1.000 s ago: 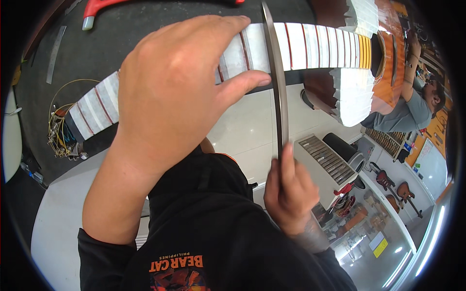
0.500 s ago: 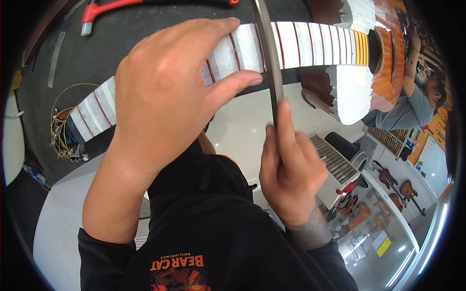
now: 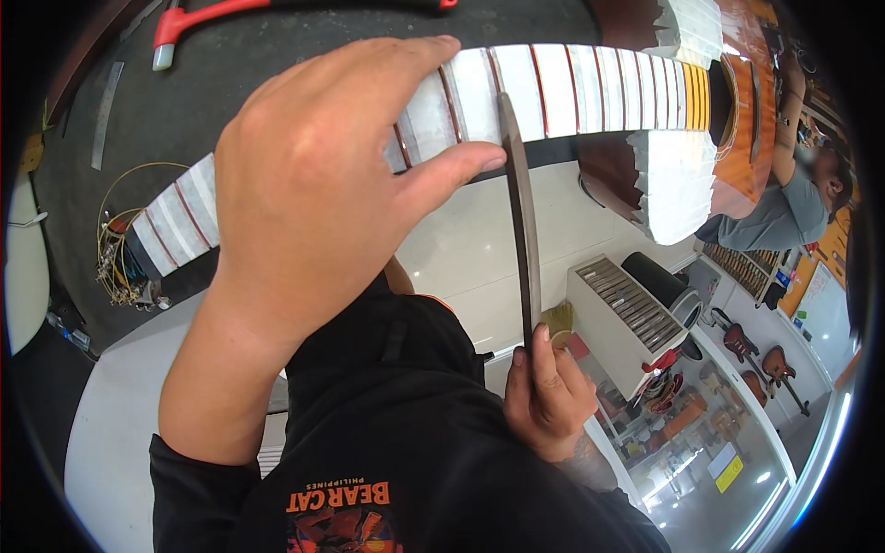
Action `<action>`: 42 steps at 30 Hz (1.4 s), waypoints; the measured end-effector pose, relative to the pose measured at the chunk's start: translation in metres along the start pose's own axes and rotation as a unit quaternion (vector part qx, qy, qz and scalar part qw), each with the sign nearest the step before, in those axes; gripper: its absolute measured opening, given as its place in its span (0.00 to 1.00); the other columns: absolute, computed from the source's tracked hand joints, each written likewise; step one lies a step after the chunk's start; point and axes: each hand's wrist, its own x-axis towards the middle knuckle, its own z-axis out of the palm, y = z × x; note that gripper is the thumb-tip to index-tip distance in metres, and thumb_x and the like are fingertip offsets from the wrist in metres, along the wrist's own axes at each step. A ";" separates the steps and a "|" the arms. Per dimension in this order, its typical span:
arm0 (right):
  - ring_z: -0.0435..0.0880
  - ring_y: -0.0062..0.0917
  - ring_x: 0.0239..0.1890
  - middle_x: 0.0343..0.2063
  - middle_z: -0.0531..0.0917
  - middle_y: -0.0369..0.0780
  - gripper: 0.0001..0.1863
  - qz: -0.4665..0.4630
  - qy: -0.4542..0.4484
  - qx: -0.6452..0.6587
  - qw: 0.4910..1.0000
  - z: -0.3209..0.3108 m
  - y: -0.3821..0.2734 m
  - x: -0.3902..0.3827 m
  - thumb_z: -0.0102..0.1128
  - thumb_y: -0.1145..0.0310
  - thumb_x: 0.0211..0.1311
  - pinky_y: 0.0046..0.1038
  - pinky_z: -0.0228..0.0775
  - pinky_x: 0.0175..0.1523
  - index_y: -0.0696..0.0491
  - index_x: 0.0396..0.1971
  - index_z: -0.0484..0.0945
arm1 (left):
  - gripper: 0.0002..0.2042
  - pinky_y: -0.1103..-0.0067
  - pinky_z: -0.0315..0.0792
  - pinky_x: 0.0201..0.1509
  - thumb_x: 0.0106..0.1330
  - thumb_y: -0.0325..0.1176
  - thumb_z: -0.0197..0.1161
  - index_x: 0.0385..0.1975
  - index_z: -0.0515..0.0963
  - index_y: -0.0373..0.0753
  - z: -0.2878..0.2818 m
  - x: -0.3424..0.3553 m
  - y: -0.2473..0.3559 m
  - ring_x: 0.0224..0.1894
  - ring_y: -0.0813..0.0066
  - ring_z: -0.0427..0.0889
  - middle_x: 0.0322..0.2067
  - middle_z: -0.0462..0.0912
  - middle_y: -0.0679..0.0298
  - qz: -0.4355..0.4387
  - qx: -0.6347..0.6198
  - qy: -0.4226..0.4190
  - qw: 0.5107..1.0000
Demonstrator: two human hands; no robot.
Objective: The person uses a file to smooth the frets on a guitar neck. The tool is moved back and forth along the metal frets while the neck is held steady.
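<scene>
My left hand (image 3: 304, 184) grips the guitar neck, its fingertips at the far edge and thumb across the near side. The fretboard (image 3: 558, 88) is covered in white tape with bare frets between strips; yellow strips (image 3: 696, 97) mark its body end. My right hand (image 3: 544, 392) is closed round one end of a long metal file (image 3: 521, 221). The file's tip lies over the tape just right of my left thumb, near a fret. Loose strings (image 3: 120, 249) are tangled at the headstock end. White protective covering (image 3: 675, 184) lies over part of the glossy wooden guitar body (image 3: 745, 152).
A red-handled mallet (image 3: 198, 20) and steel ruler (image 3: 106, 115) lie on the dark mat (image 3: 74, 184). Another person (image 3: 774, 212) works at the far right. Below are a box of files (image 3: 618, 304), a glass case (image 3: 701, 433) and hanging guitars (image 3: 774, 364).
My right hand has moved down toward me since half a second ago, drawing the file back so its tip now sits on the fretboard instead of beyond it. My left hand stays in place.
</scene>
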 end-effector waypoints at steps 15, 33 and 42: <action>0.74 0.30 0.16 0.19 0.73 0.38 0.30 -0.012 0.008 -0.001 1.000 0.012 -0.012 0.126 0.70 0.80 0.60 0.33 0.68 0.22 0.56 0.65 0.78 | 0.27 0.72 0.81 0.49 0.47 0.38 0.85 0.48 0.86 0.36 0.000 0.001 0.001 0.44 0.58 0.89 0.44 0.90 0.56 -0.013 -0.012 -0.002 1.000; 0.74 0.23 0.16 0.19 0.78 0.37 0.30 0.016 0.015 0.025 0.999 0.005 0.005 -0.001 0.71 0.86 0.51 0.27 0.68 0.22 0.62 0.58 0.81 | 0.27 0.75 0.80 0.50 0.49 0.38 0.85 0.49 0.86 0.35 0.002 0.000 0.002 0.44 0.65 0.90 0.45 0.90 0.57 0.001 -0.015 0.001 1.000; 0.73 0.22 0.16 0.19 0.76 0.36 0.30 -0.005 0.038 0.039 0.999 0.008 0.002 -0.003 0.72 0.86 0.50 0.26 0.67 0.22 0.61 0.58 0.82 | 0.26 0.76 0.80 0.50 0.50 0.36 0.85 0.49 0.86 0.35 0.013 -0.007 0.009 0.45 0.66 0.90 0.45 0.90 0.57 -0.004 -0.080 0.090 0.993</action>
